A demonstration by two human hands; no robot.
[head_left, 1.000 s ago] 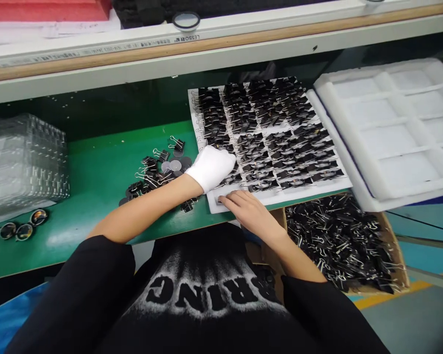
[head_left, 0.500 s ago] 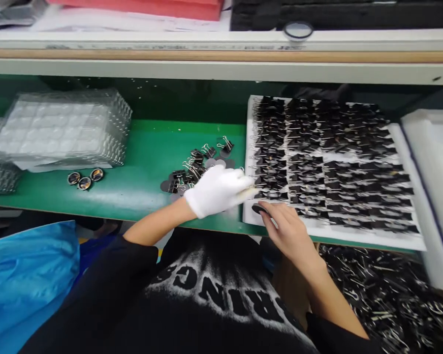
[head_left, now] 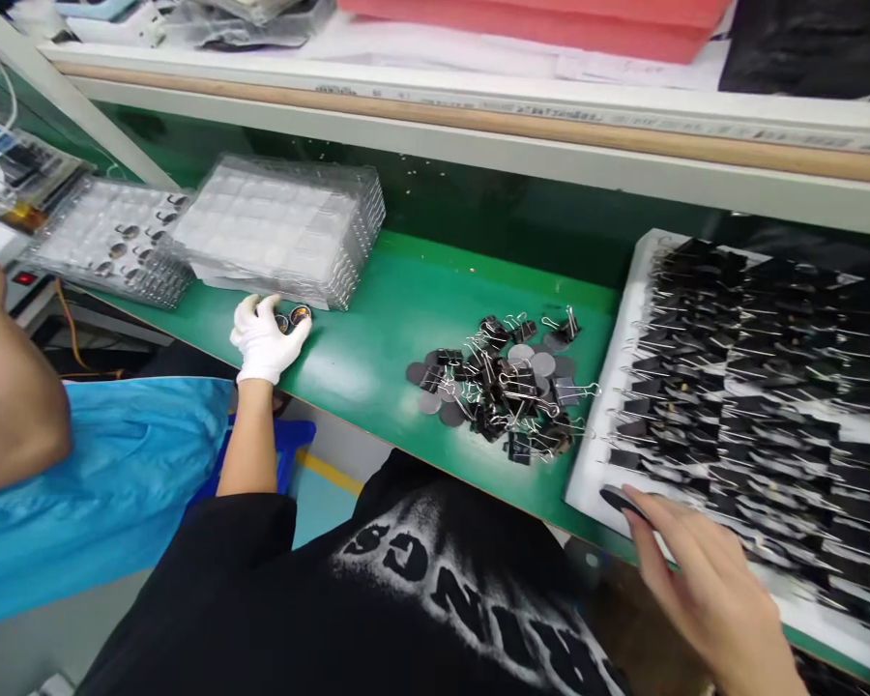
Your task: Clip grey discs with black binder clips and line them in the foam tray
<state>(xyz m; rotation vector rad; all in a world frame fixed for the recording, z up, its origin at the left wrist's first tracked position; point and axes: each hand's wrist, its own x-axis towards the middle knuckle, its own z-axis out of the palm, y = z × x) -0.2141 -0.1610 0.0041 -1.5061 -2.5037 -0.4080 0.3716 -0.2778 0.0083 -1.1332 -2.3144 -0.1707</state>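
My left hand (head_left: 265, 338), in a white glove, is at the left part of the bench with its fingers apart and curved over small round metal-rimmed parts (head_left: 301, 317). Two of these show beside its thumb and fingers; whatever lies under the palm is hidden. My bare right hand (head_left: 707, 570) pinches a thin black disc (head_left: 622, 503) by its edge, over the near corner of a white board (head_left: 594, 474). Rows of black binder clips (head_left: 696, 362) fill that board. Between my hands lies a loose heap of binder clips (head_left: 518, 382) mixed with grey discs (head_left: 542, 364).
Stacked clear plastic trays (head_left: 275, 227) stand behind my left hand; another tray stack (head_left: 116, 237) holds several round parts. A shelf edge (head_left: 442, 121) runs above the green bench (head_left: 362, 358). At far left is another person's arm (head_left: 14, 387), close to the bench.
My left hand has moved from beside the clip board to the round parts at the left. The view has swung left. My right hand still holds the disc.
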